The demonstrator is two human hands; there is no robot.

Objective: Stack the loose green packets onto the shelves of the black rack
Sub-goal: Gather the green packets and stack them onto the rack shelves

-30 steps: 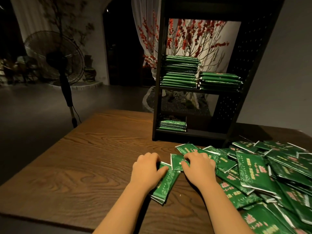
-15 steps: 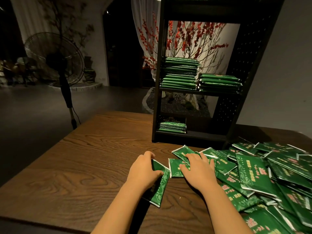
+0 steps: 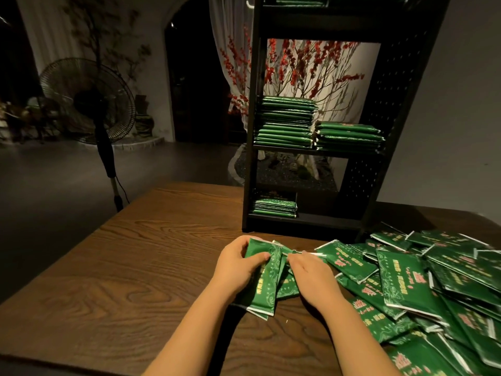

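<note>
Bare wooden table point(image 3: 113, 280) spreads left of the hands to its near and left edges. The left hand point(image 3: 238, 267) grips a small bundle of green packets point(image 3: 267, 283), thumb curled over it; the right hand point(image 3: 311, 278) seems to pinch the bundle's other side, fingertips hidden. The loose pile point(image 3: 423, 289) runs off frame right. Beyond stands the black rack point(image 3: 390, 131), its top cut off, holding shelved stacks point(image 3: 284, 123).

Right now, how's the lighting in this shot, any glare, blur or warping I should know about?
Head view: dim, warm light; the room behind is nearly black. The black rack leans from wide-angle distortion. Soft sheen on the loose green packets; the left hand and right hand look sharp.
</note>
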